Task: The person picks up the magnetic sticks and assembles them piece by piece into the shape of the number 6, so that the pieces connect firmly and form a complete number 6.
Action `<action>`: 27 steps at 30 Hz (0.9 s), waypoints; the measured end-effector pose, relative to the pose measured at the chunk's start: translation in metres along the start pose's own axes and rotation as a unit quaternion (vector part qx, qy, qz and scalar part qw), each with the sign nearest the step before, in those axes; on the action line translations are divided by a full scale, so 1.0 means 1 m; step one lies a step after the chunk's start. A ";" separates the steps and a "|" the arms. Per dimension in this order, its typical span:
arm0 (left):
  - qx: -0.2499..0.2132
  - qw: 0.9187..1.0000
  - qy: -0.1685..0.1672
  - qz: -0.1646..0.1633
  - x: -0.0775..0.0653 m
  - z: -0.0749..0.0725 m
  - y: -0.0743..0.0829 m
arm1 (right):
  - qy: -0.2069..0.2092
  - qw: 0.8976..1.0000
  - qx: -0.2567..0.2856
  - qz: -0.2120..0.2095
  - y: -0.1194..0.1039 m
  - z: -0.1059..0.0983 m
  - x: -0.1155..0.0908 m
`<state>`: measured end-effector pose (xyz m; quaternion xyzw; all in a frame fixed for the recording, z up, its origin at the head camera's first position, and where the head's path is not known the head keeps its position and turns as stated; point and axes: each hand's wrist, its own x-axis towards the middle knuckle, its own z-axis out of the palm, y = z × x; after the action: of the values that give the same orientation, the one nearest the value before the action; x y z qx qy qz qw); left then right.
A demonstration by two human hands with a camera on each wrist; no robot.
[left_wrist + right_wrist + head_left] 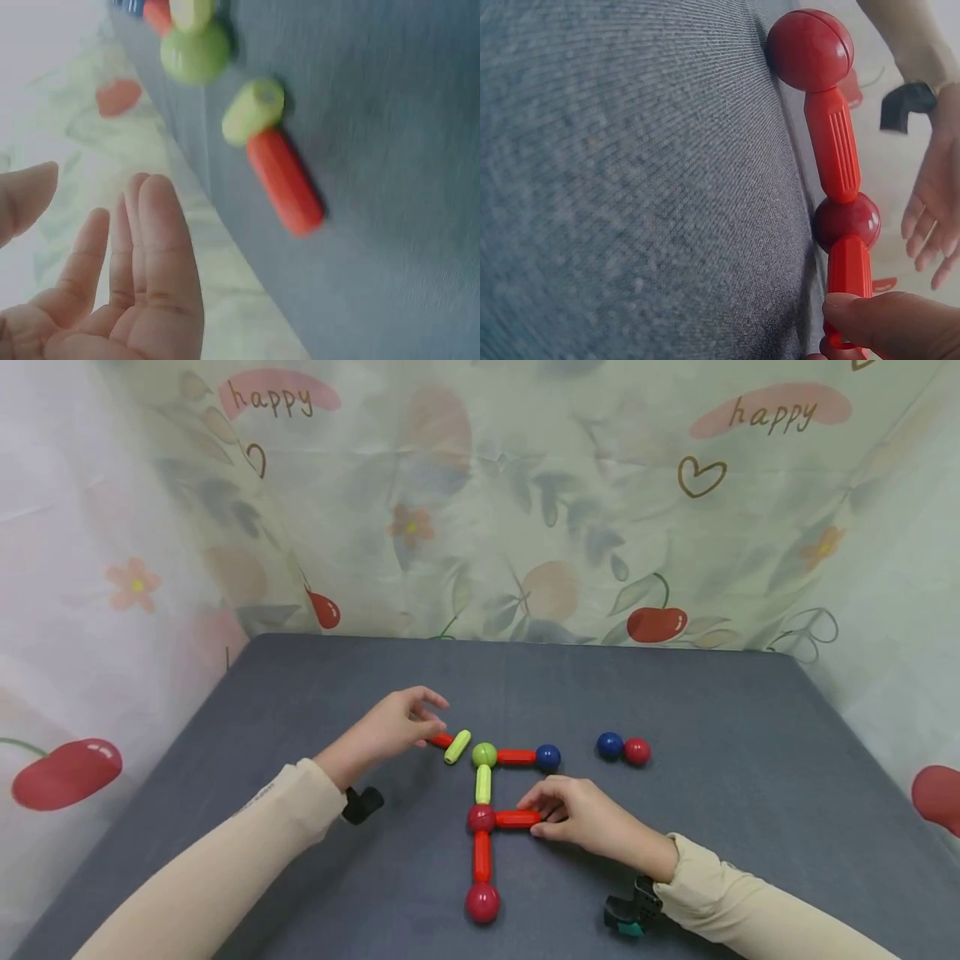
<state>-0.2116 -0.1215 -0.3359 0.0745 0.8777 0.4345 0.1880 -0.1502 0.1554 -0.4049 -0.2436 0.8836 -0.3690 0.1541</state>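
Head view: On the bench [720, 702], a connected figure of balls and rods lies before the person. Its column runs from a green ball [484, 755] through an upright yellow rod [483, 785], a middle red ball [482, 818] and a lower red rod [482, 857] to a bottom red ball [483, 903]. From the green ball, an upper red rod [516, 757] reaches a blue ball [548, 758]. The right hand [592, 817] pinches the outer end of the side red rod [516, 819], whose inner end meets the middle red ball; this hold presumably steadies the rod in line with its joint. A spare blue ball [610, 746] and a spare red ball [637, 752] sit together, apart from the figure, probably as stock.

Left wrist view: The left hand [127, 300] has its fingers extended, the thumb well apart, holding nothing. Near it, a loose red rod [285, 184] touches a loose yellow rod [244, 120]; both appear to be kept within easy reach.

Right wrist view: The thumb presses flat along the side red rod, likely leaving the joint unobstructed. The opposing fingers are mostly hidden, so their exact placement cannot be told.
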 end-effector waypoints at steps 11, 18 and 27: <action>0.031 0.999 0.014 -0.040 0.033 -0.014 -0.027 | 0.002 1.000 -0.001 -0.003 0.001 0.000 0.000; 0.039 0.997 -0.002 -0.064 0.048 -0.007 -0.043 | 0.000 1.000 -0.002 0.000 -0.001 0.000 0.000; 0.098 0.993 -0.004 -0.060 0.056 0.000 -0.044 | -0.003 1.000 0.000 0.002 -0.001 0.000 0.001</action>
<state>-0.2619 -0.1318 -0.3852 0.0410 0.9182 0.3341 0.2089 -0.1504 0.1545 -0.4037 -0.2430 0.8837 -0.3679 0.1573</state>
